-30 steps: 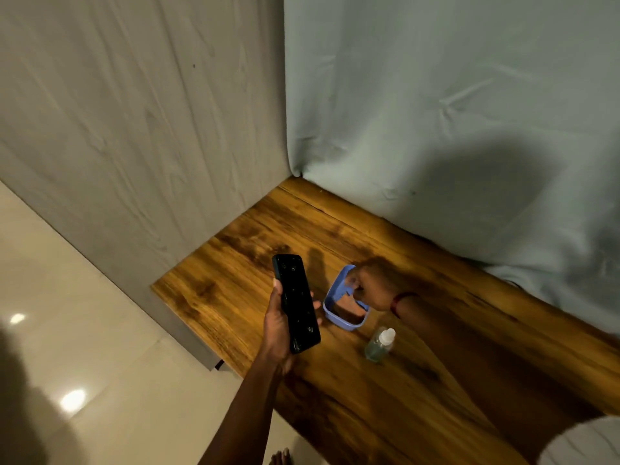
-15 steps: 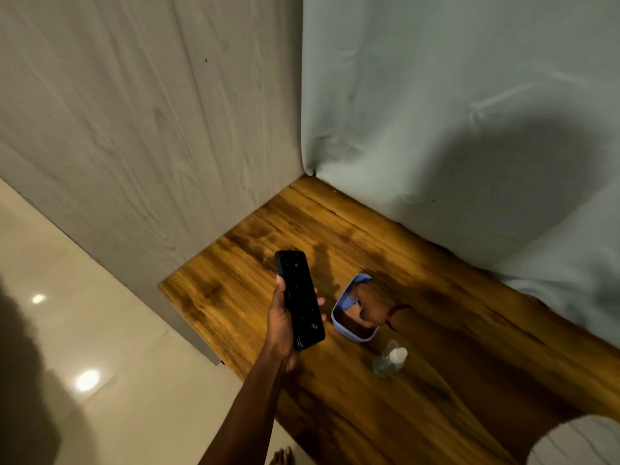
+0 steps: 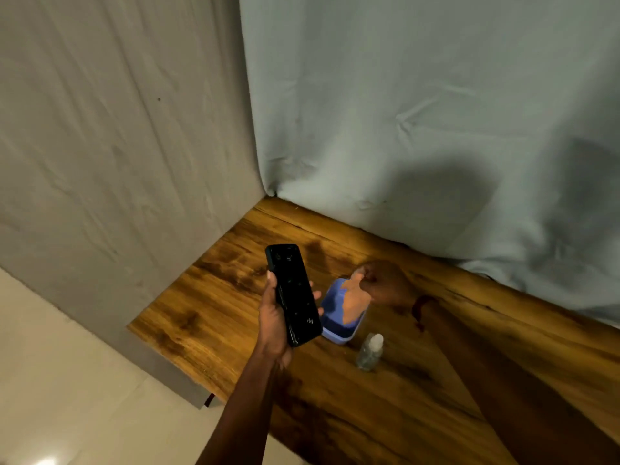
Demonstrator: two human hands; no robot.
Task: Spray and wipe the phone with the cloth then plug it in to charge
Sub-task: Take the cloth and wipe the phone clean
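Note:
My left hand [image 3: 273, 318] grips a black phone [image 3: 293, 293] above the wooden table [image 3: 208, 297], screen up with small droplets on it. My right hand [image 3: 384, 283] pinches the top of an orange cloth [image 3: 352, 302] and holds it partly lifted out of a small blue tub [image 3: 339, 332]. A small clear spray bottle [image 3: 369, 352] with a white cap stands on the table just in front of the tub. No charging cable is in view.
A pale blue sheet [image 3: 419, 112] hangs behind the table and a grey fabric panel [image 3: 117, 146] covers its left side. Tiled floor [image 3: 67, 397] lies beyond the table's left edge.
My right hand has risen, drawing the orange cloth up out of the blue tub. The phone stays held in my left hand.

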